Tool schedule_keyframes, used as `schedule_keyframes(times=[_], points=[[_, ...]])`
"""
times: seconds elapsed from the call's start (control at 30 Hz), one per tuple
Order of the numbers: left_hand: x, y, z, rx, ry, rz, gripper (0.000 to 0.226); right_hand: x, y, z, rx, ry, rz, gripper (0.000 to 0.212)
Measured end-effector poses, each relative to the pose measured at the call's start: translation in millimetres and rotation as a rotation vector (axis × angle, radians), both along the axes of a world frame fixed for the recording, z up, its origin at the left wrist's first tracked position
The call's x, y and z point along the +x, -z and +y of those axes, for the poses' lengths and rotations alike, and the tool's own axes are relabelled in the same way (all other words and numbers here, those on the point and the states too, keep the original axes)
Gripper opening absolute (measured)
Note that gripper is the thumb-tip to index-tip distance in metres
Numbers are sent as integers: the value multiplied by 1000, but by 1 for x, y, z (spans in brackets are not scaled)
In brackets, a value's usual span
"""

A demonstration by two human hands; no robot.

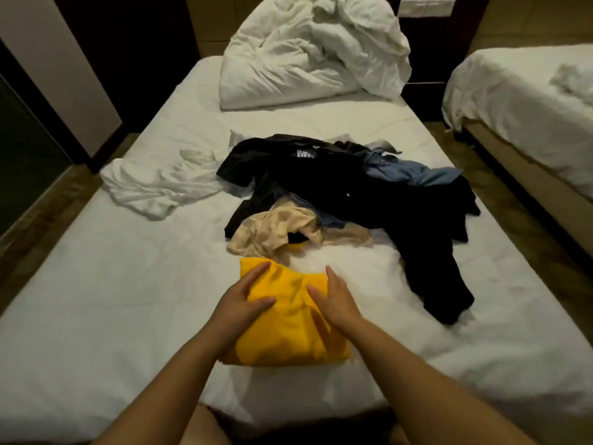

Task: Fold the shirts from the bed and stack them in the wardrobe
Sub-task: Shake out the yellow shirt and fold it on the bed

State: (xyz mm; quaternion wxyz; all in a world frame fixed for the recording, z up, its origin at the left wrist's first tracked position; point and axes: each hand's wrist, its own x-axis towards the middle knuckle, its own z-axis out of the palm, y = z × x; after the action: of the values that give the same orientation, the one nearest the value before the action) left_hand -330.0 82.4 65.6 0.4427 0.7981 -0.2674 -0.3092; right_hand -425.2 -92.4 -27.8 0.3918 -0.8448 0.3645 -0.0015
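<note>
1. White sheets cover the bed (96, 300), and a pile of clothes (353, 194) lies in its middle.
2. Just on the near side of the pile sits the yellow shirt (288, 335), likely pulled clear so there is room to fold it.
3. The left hand (244, 303) and right hand (333, 300) lie flat on it, fingers straight, gripping nothing, likely to press it smooth.
4. It looks folded into a small, thick, bright block with soft bumps.

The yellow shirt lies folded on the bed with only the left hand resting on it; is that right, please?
Not quite: in the head view both the left hand and the right hand rest on the yellow shirt, which does lie folded on the bed.
</note>
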Motion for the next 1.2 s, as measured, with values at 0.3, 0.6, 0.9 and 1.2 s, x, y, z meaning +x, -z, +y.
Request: schedule_keyframes(times=[0.3, 0.6, 0.9, 1.2], points=[[-49, -62, -37, -128, 140, -77, 61, -47, -27, 22, 690, 290, -266, 57], [-94, -116, -100, -170, 314, -64, 60, -109, -64, -27, 1121, 476, -628, 39], [-139, -56, -205, -86, 247, -65, 82, -227, -84, -180, 346, 820, -643, 38], [-192, 75, -275, 89, 320, 49, 95, -291, -21, -247, 78, 778, -248, 28]])
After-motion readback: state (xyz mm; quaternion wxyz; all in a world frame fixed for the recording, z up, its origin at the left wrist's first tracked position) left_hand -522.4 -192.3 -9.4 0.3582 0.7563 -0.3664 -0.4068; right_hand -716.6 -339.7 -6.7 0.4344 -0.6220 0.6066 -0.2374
